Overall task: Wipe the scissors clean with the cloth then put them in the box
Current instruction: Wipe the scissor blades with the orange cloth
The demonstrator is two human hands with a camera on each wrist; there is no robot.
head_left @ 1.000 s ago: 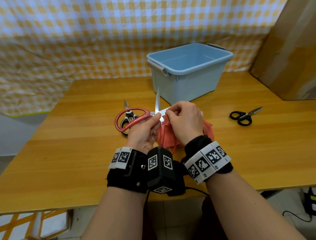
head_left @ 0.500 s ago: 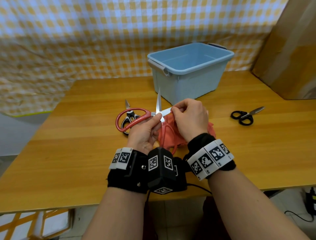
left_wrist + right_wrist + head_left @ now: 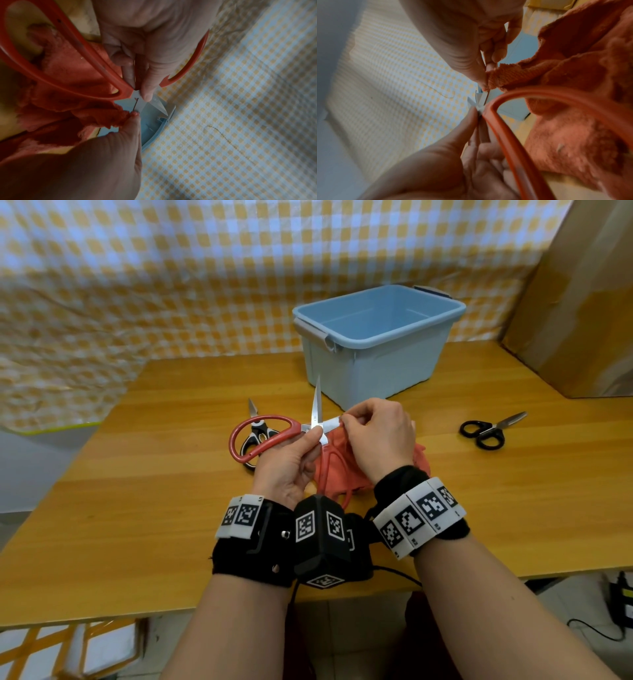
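now wiping: left hand (image 3: 291, 460) pinching the open red scissors (image 3: 274, 433) at the pivot above the counter (image 3: 137, 508), right hand (image 3: 376, 436) pinching cloth (image 3: 337, 463) round one blade. best drawn outward along the spine, fingertips off the edge; box (image 3: 376, 337) just behind.

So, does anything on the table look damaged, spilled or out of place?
Nothing stands out. The left hand holds the red scissors wide open while the right hand wipes one blade with the cloth. The box stands upright.
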